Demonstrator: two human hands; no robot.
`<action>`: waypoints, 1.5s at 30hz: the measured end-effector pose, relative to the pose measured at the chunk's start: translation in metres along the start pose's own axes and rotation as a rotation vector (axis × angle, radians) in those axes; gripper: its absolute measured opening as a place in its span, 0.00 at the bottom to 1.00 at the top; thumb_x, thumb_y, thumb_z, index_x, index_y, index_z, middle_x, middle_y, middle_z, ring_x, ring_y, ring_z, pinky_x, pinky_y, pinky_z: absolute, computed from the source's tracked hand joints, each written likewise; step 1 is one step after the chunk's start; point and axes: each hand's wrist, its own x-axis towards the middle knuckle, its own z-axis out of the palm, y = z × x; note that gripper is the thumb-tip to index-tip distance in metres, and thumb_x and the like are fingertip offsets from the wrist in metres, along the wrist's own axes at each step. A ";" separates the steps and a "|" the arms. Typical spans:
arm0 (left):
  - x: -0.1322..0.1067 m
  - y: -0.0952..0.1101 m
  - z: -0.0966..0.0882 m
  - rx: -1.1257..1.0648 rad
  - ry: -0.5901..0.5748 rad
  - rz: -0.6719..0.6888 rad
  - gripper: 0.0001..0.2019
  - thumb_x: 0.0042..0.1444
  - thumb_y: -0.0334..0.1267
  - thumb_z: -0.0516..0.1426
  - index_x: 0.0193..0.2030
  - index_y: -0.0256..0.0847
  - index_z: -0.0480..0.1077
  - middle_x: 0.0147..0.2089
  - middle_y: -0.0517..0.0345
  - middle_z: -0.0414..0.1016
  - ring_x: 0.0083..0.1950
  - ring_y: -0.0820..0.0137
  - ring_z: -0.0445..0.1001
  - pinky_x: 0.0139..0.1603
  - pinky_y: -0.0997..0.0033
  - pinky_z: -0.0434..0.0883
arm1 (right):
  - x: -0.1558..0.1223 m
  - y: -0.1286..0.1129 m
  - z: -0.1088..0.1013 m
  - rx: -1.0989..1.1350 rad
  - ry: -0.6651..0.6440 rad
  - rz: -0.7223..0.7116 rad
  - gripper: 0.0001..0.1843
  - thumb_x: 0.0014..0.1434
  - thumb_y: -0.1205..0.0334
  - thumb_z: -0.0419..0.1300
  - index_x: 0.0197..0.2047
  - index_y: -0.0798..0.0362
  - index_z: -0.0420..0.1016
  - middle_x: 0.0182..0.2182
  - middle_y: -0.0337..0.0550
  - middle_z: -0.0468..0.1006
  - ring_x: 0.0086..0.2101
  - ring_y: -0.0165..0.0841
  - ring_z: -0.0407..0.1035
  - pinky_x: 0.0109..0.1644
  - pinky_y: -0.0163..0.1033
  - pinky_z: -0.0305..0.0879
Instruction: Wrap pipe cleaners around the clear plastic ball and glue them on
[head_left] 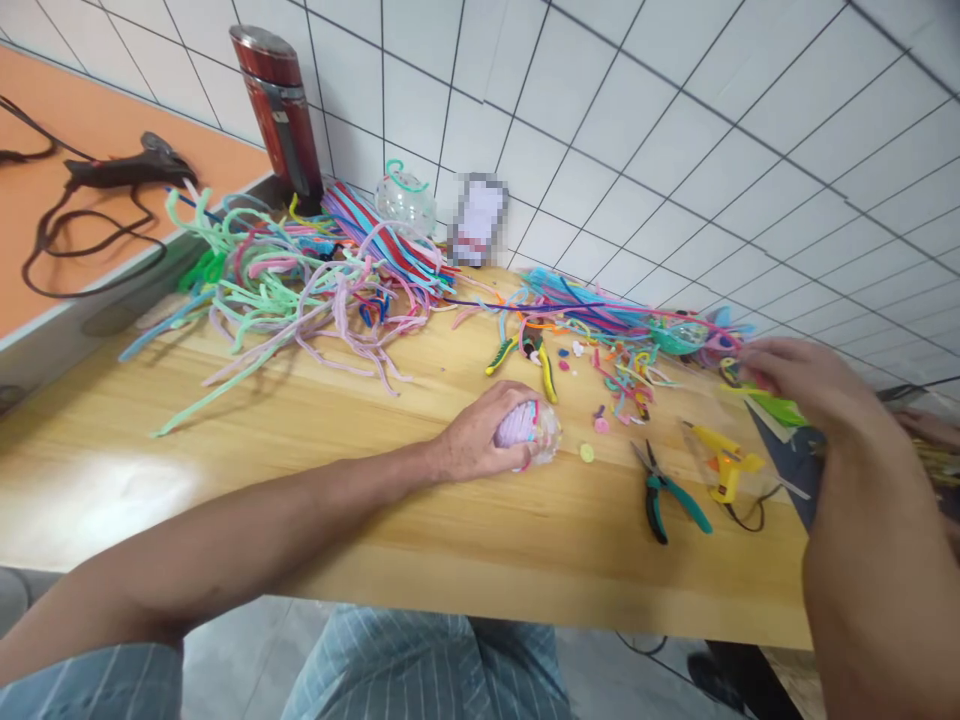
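Note:
My left hand (480,435) is closed around a small clear plastic ball (547,435) lined with lilac pipe cleaner, resting on the wooden table. Green-and-yellow pliers (550,375) lie just behind this hand. At the table's right end, my right hand (787,370) reaches in with its fingers bent together among small craft pieces. What lies between those fingers is too small to make out. Close to the fingertips are a small round ring-shaped item (729,371) and pink pipe cleaners (720,341).
Tangled pipe cleaners (300,290) spread over the back left. Nearby stand a red flask (277,110), a clear ball (406,205) and a phone (478,220). Teal-handled pliers (656,490) and a yellow glue gun (724,462) lie right. A black corded tool (127,168) sits on the orange surface.

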 end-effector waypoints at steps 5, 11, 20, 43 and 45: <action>-0.001 0.001 -0.002 0.020 -0.003 -0.010 0.28 0.64 0.46 0.64 0.67 0.41 0.67 0.65 0.39 0.74 0.69 0.53 0.74 0.73 0.46 0.73 | -0.033 0.011 0.018 0.333 -0.226 0.141 0.20 0.46 0.40 0.71 0.27 0.48 0.75 0.23 0.43 0.75 0.22 0.30 0.56 0.24 0.40 0.49; 0.000 0.003 -0.004 0.043 -0.014 0.002 0.27 0.64 0.44 0.64 0.67 0.41 0.66 0.65 0.40 0.75 0.67 0.54 0.75 0.72 0.48 0.74 | -0.030 0.017 0.014 0.424 -0.056 0.246 0.04 0.50 0.63 0.68 0.32 0.50 0.80 0.30 0.45 0.81 0.28 0.32 0.66 0.31 0.42 0.55; -0.001 -0.001 -0.003 0.058 -0.007 0.054 0.27 0.63 0.39 0.63 0.68 0.40 0.65 0.65 0.40 0.74 0.67 0.55 0.75 0.71 0.49 0.75 | -0.020 0.003 0.023 0.549 0.256 0.270 0.07 0.53 0.68 0.71 0.30 0.50 0.78 0.21 0.35 0.73 0.24 0.28 0.62 0.30 0.39 0.55; 0.000 0.004 -0.004 0.032 -0.022 0.023 0.28 0.65 0.46 0.65 0.68 0.43 0.65 0.65 0.41 0.74 0.68 0.53 0.74 0.71 0.46 0.74 | -0.106 -0.063 0.148 1.096 -0.200 0.004 0.18 0.52 0.47 0.78 0.33 0.48 0.78 0.25 0.35 0.78 0.24 0.28 0.68 0.23 0.34 0.65; 0.000 0.003 -0.004 0.036 -0.014 0.035 0.29 0.64 0.45 0.66 0.68 0.43 0.65 0.65 0.41 0.74 0.68 0.52 0.74 0.71 0.46 0.74 | -0.110 -0.063 0.150 1.104 -0.225 0.016 0.18 0.52 0.46 0.78 0.33 0.48 0.79 0.25 0.36 0.78 0.24 0.29 0.68 0.22 0.34 0.62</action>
